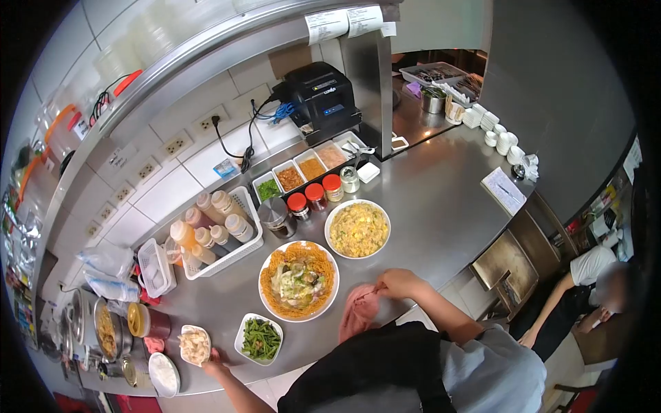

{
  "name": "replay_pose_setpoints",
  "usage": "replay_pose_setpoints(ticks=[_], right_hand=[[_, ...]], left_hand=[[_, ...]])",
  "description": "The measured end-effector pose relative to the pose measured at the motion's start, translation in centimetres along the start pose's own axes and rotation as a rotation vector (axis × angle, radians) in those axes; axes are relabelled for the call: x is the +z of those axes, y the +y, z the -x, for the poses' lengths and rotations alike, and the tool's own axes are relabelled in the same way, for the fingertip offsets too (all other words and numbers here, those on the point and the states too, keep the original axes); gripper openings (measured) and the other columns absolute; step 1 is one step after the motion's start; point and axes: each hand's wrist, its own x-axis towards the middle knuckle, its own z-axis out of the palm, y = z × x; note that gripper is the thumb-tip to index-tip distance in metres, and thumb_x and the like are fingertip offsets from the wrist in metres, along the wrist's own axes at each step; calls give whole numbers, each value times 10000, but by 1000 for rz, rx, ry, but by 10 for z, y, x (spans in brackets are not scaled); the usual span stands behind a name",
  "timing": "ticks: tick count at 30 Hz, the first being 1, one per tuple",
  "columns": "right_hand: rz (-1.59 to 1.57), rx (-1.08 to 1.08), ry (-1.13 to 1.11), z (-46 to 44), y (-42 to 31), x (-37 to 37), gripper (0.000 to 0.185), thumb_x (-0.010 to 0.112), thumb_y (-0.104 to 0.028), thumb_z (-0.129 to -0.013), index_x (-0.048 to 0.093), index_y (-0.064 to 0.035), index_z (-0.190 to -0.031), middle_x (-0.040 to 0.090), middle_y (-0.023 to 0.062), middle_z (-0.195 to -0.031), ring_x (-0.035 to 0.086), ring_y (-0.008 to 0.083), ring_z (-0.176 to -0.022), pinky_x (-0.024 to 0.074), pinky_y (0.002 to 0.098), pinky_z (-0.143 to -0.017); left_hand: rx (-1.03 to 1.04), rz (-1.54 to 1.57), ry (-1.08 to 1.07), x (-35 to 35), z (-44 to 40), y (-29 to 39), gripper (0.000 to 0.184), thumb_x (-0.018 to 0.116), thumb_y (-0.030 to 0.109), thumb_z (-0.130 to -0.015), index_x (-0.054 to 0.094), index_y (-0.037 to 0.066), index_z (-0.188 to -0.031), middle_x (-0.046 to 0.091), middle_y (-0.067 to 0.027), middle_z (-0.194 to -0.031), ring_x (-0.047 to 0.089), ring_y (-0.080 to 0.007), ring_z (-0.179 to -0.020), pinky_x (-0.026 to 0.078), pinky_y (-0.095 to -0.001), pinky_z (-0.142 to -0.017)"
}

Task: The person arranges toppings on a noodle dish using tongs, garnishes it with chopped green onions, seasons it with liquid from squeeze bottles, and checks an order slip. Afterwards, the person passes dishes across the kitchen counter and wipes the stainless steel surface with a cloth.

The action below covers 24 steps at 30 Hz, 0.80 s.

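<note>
At the counter's front edge, the fingers of my left hand (216,365) close on the right rim of a small white bowl (195,345) filled with pale, shredded-looking food. My right hand (399,283) grips a pink cloth (359,310), which hangs down onto the counter near my apron. Between my hands are a square white dish of cut green vegetables (260,339) and a large round plate of crispy noodles (298,281) topped with pale sauce and greens. Behind them stands a plate of fried rice (358,229).
A white basket of squeeze bottles (224,230), red-lidded jars (315,196) and topping trays (301,172) line the counter's back. A black printer (320,96) sits behind them. Pots (103,327) and a white oval dish (164,375) are left. A seated person (585,282) is at far right.
</note>
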Motion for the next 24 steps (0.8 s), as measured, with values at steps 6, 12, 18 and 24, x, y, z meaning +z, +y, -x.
replay_pose_setpoints(ticks=[6,12,18,24], right_hand=[[36,45,11,0,-9,-6,263,667,-298,-801,712,-84,-948,675,153,-956,639,341,-929,504,454,-798],[-4,44,-20,-6,-7,-6,271,676,-299,-799,703,-64,-928,679,170,-954,640,353,-933,506,459,-797],[-9,76,-61,-5,-11,-14,272,681,-302,-799,699,-55,-912,688,162,-893,660,343,-872,517,448,-760],[75,92,-132,-13,-9,-14,248,649,-287,-817,701,-74,-933,685,158,-831,672,328,-839,519,445,-741]], left_hand=[[8,-20,-6,-5,-3,1,510,325,264,-1017,473,-191,-1193,620,-275,-1048,676,-384,-862,631,-378,-706],[-10,-109,-12,-9,1,4,502,304,265,-1024,485,-180,-1170,637,-273,-1014,685,-347,-839,626,-365,-687],[-29,-150,-51,-22,20,-4,439,314,224,-993,500,-124,-1185,664,-230,-999,696,-296,-844,610,-320,-684],[-49,-209,-261,-35,44,-6,446,344,278,-1012,429,-73,-1273,626,-240,-1104,667,-302,-975,600,-367,-782]])
